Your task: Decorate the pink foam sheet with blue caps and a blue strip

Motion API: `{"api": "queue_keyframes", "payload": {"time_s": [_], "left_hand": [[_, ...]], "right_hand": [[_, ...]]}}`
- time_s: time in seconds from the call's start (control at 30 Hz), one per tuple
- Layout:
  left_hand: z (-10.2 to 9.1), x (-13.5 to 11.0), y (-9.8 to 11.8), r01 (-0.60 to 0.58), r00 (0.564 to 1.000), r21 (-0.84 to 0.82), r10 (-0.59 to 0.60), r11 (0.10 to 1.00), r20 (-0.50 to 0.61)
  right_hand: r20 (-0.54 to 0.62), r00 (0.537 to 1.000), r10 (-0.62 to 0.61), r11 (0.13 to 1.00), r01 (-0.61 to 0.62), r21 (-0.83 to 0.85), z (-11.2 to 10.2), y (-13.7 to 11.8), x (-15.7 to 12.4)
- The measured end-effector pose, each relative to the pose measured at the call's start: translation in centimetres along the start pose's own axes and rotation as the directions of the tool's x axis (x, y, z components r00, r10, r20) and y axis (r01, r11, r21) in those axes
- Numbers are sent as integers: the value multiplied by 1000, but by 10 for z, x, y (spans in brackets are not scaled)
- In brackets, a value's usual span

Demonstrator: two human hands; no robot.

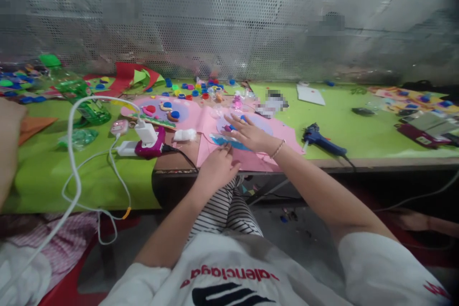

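Note:
My right hand (247, 133) lies flat with fingers spread on a pink sheet (251, 158) that carries a pale lilac disc (263, 123) and a blue glittery strip (224, 141). Its fingertips rest by small blue and purple pieces (229, 127). My left hand (218, 168) sits at the sheet's near edge with its fingers curled down onto the paper. I cannot make out anything in it. A second pink sheet (186, 114) with coloured caps stuck on it lies to the left.
A blue glue gun (322, 141) lies to the right on the green table cover (358, 129). White chargers and cables (143, 136) lie to the left by a green plastic bottle (84, 98). Loose coloured caps (195, 88) are scattered at the back. Another person's arm (7, 143) shows at the left edge.

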State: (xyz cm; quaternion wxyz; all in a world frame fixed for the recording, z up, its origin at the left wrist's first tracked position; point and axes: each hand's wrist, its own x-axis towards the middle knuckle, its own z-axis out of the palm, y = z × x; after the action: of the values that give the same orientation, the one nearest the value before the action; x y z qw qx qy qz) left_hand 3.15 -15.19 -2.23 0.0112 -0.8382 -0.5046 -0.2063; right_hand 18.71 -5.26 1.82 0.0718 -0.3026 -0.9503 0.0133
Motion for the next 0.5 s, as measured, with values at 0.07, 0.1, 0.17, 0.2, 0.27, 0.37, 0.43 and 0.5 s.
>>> {"api": "queue_keyframes", "payload": {"time_s": [0.07, 0.1, 0.17, 0.2, 0.27, 0.37, 0.43, 0.5], "left_hand": [[0, 0, 0, 14, 1000, 0, -14, 1000, 2], [1, 0, 0, 18, 1000, -1, -18, 1000, 1], [1, 0, 0, 21, 1000, -2, -21, 1000, 3], [1, 0, 0, 18, 1000, -3, -18, 1000, 6], [2, 0, 0, 9, 1000, -5, -9, 1000, 9], [2, 0, 0, 1, 1000, -19, -1, 1000, 3], [1, 0, 0, 3, 1000, -36, -3, 999, 6], [0, 0, 0, 9, 1000, -50, -8, 999, 15]], "right_hand": [[6, 1000, -15, 1000, 16, -14, -1, 1, 2], [23, 1000, -21, 1000, 21, -19, -2, 3, 3], [37, 999, -21, 1000, 22, -16, -4, 7, 0], [23, 1000, -13, 1000, 13, -13, -6, 9, -3], [-21, 1000, 13, 1000, -13, -2, -9, 12, -12], [-31, 999, 29, 1000, -29, 13, -6, 13, -25], [-15, 1000, 7, 1000, -7, -15, 0, 11, -30], [-18, 1000, -17, 997, 15, -69, 7, 8, -33]]}}
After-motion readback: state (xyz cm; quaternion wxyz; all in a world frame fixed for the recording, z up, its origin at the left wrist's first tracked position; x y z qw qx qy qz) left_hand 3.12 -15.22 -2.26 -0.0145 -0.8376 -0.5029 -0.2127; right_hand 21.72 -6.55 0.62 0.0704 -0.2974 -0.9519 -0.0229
